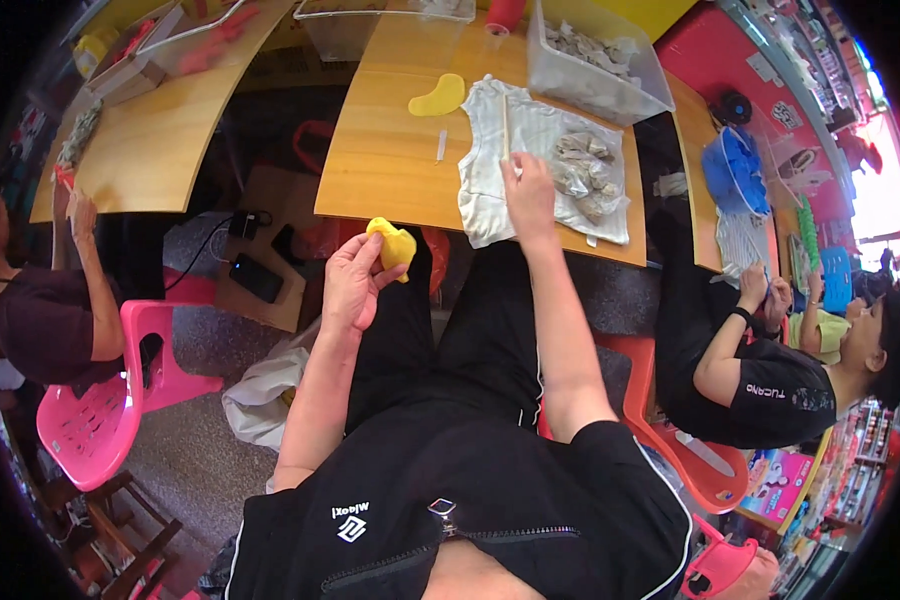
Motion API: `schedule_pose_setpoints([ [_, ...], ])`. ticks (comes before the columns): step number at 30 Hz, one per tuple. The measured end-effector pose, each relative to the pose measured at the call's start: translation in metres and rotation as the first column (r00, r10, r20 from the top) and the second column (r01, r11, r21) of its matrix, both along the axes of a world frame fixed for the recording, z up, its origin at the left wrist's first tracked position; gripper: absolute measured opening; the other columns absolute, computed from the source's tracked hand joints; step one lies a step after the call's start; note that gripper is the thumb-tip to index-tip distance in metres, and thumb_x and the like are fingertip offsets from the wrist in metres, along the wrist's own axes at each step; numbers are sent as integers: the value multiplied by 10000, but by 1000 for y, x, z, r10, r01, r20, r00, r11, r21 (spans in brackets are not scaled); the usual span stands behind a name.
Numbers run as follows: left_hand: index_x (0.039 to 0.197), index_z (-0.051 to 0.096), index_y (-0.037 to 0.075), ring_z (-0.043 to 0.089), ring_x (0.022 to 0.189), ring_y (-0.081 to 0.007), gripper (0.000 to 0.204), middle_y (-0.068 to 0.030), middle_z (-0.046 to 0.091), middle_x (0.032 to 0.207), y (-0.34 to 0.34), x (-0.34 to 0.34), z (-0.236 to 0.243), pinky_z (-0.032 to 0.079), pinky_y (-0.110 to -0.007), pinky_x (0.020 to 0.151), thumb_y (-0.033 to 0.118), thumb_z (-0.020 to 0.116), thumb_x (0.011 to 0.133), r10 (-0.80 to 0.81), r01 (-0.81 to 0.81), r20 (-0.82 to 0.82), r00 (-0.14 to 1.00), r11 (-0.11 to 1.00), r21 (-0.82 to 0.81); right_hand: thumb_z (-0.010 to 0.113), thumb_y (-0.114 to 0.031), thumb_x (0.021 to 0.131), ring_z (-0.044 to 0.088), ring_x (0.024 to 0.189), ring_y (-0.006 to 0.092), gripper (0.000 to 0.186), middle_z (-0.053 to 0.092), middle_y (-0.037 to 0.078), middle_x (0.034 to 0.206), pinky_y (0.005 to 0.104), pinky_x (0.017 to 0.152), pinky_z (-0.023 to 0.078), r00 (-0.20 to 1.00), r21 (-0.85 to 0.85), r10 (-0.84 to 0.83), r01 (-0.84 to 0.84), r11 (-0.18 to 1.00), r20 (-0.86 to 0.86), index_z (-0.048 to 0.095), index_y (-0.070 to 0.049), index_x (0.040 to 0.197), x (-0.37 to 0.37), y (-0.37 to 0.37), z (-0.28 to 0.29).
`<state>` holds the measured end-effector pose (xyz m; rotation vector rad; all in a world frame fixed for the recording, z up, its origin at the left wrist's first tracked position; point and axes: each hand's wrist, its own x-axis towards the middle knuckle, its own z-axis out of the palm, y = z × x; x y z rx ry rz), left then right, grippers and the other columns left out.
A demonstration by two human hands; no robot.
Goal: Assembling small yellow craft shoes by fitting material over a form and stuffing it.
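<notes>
My right grip (531, 192) pinches stick (505, 125) over white cloth (482, 170); left grip (355, 277) pinches yellow piece (398, 248), cloth's near left. Likely tooling-up; next wants steadiness.

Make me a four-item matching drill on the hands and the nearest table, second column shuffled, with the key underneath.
Column one
1. left hand
2. right hand
3. flat yellow piece
4. clear plastic tub

Column two
A. on the table, left of the white cloth
B. containing greyish pieces
C. gripping a crumpled yellow piece
D. holding the near end of a pale stick

Pairs: 1-C, 2-D, 3-A, 4-B
</notes>
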<state>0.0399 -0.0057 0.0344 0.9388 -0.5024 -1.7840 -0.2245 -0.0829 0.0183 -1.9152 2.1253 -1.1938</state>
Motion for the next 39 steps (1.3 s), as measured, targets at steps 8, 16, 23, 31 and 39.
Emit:
schedule_pose_setpoints([
  [8, 1062, 585, 46, 644, 865, -151, 215, -63, 648, 977, -5, 17, 8, 575, -309, 725, 216, 534, 940, -72, 89, -187, 980, 993, 82, 624, -209, 775, 625, 740, 268, 338, 626, 162, 782, 347, 683, 484, 991, 271, -62, 27, 962, 121, 632, 20, 1023, -33, -34, -10],
  [16, 1081, 585, 70, 631, 870, -127, 228, -40, 643, 997, -23, 16, -2, 570, -270, 715, 208, 603, 901, -96, 130, -269, 958, 985, 113, 549, -77, 898, 443, 587, 39, 162, 532, -12, 722, 184, 518, 353, 565, 194, 115, -457, 868, 817, 630, 15, 1004, 38, 122, 46],
  [23, 1073, 585, 62, 631, 819, -108, 231, -39, 646, 967, -32, 9, 8, 571, -249, 661, 203, 615, 893, -114, 137, -215, 970, 986, 95, 588, -67, 887, 510, 651, 70, 149, 582, 30, 746, 204, 567, 391, 802, 224, 248, -423, 878, 544, 648, 12, 999, 45, 143, 57],
  [31, 1045, 612, 22, 640, 831, -121, 235, -56, 651, 959, -26, 10, 15, 563, -250, 664, 175, 646, 869, -115, 115, 20, 993, 993, 18, 605, -48, 862, 578, 651, 125, 152, 605, 84, 753, 247, 576, 450, 818, 239, 301, -458, 856, 491, 642, 19, 993, 39, 151, 50],
  [39, 1035, 630, 1, 660, 818, -153, 248, -83, 668, 940, -13, 8, 12, 550, -261, 683, 139, 684, 835, -110, 123, 169, 979, 990, -66, 624, -63, 848, 574, 652, 118, 151, 624, 86, 775, 244, 584, 451, 833, 300, 208, -400, 866, 512, 657, 17, 973, 40, 175, 53],
])
